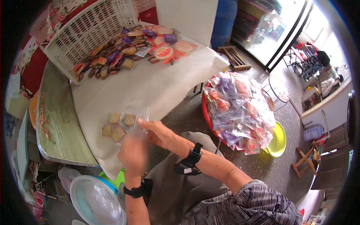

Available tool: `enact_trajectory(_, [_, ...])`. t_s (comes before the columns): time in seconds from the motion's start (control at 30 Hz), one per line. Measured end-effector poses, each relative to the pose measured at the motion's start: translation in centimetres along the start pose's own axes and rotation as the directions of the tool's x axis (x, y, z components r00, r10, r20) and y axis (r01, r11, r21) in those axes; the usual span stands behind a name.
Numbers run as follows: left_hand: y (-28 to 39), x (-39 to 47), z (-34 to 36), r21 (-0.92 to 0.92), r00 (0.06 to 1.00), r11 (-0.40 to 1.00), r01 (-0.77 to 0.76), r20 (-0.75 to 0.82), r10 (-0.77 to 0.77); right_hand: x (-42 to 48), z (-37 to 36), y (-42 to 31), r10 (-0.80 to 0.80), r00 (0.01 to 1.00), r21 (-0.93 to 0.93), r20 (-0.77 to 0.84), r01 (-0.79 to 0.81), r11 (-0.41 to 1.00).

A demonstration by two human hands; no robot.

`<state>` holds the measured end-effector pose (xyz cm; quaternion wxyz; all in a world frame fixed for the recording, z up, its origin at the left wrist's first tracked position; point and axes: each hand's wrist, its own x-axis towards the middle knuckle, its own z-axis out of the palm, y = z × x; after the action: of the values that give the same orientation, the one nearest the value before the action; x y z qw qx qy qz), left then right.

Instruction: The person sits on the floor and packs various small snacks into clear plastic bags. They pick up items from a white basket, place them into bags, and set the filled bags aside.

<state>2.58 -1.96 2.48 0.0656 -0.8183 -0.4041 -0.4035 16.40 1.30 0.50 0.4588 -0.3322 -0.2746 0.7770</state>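
Note:
My right hand (161,135) pinches the edge of a clear plastic bag (144,114) between thumb and fingers. A small square yellowish packaged snack (130,119) shows in or under the bag. Just left of it, more small wrapped snacks (114,118) lie at the near edge of the white-covered table (112,98). My left hand (133,154) is beside these, close to my right hand. It is blurred, so its fingers and anything in them cannot be made out. Both wrists wear black straps.
At the table's far side, a tipped white plastic basket (92,31) spills wrapped snacks (112,57). To the right, a red tub (206,112) is heaped with filled clear bags (239,112). A yellow-green basin (278,140) stands beside it. Below left is a white basin (97,199) containing clear plastic.

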Motion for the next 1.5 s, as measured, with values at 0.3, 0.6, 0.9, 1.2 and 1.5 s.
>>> enact_trajectory(0.3, [4.3,-1.1,0.0,-0.227,0.972,0.958,-0.177,0.115,0.207,-4.9,-4.1,0.1,-0.009,0.987,0.445,0.158,-0.063,0.893])
enact_trajectory(0.6, [2.5,-1.7,1.0,-0.122,0.982,0.979,-0.165,0.075,0.175,-18.4,-17.3,-8.5,-0.406,0.901,0.222,-0.152,0.432,0.874])
enact_trajectory(0.9, [2.2,-1.2,2.0,-0.066,0.974,0.981,-0.184,0.121,0.191,-23.7,-28.6,-15.0,-0.643,0.68,-0.036,-0.352,0.677,0.735])
enact_trajectory(1.2, [1.6,-0.8,2.8,-0.066,0.976,0.987,-0.148,0.15,0.156,-18.4,-40.0,-15.7,-0.588,0.678,-0.159,-0.442,0.585,0.795])
enact_trajectory(1.5, [-0.1,-2.0,2.8,-0.088,0.983,0.996,-0.003,0.182,0.019,-16.1,-38.7,-3.5,-0.217,0.583,-0.312,-0.783,-0.066,0.948])
